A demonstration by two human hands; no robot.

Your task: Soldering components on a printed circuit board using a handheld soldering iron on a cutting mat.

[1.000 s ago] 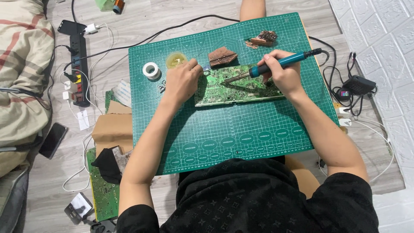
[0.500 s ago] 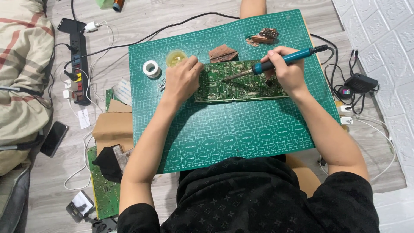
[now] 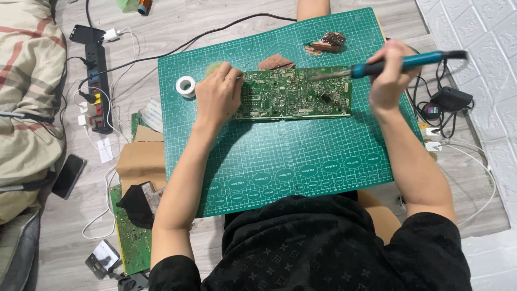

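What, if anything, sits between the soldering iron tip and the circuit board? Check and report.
Nothing visible does. The right hand holds the soldering iron with its tip over the right end of the green circuit board, whose top is bare there. The left hand rests on the board's far left end, and the solder spool stands off to the left.

Dark phone screen (image 3: 68, 176) (blank) on floor, far left

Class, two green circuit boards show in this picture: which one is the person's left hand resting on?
The long green circuit board on the green cutting mat; the left hand covers its left end. The other board lies on the floor, untouched.
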